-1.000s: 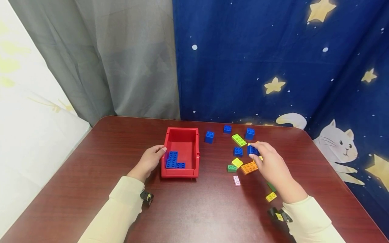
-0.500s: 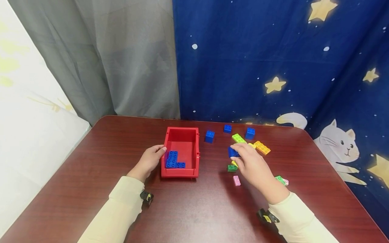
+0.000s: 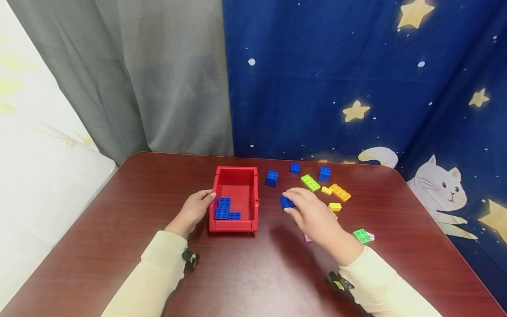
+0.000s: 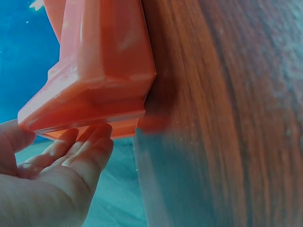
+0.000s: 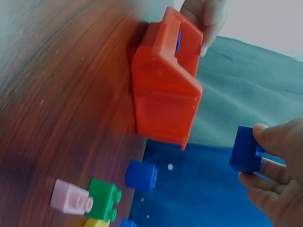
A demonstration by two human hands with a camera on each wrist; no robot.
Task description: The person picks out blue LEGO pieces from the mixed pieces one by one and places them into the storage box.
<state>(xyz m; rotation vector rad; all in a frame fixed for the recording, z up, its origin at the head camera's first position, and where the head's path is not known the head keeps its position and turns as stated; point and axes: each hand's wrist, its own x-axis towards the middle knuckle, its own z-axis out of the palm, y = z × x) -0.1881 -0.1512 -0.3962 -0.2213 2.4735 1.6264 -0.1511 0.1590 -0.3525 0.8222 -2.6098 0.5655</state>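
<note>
Right hand (image 3: 317, 216): pinches one square blue plastic brick with studs (image 3: 286, 202) between thumb and fingers, raised off the table, to the right of the bin.

Left hand (image 3: 194, 209): grips the left wall of one rectangular, open-topped red plastic bin (image 3: 233, 227), thumb at the rim, fingers outside below it. Bin contents: blue studded bricks (image 3: 223, 213), toward the near end.

Scattered right of the bin: three blue blocks (image 3: 272, 178) along the far side; one lime-green studded plate (image 3: 310, 182); one orange studded plate (image 3: 340, 192); small yellow bricks (image 3: 335, 207); one square green brick (image 3: 362, 236) against a pink piece (image 3: 371, 236).

Support: reddish-brown wood-grain table (image 3: 241, 273).
</note>
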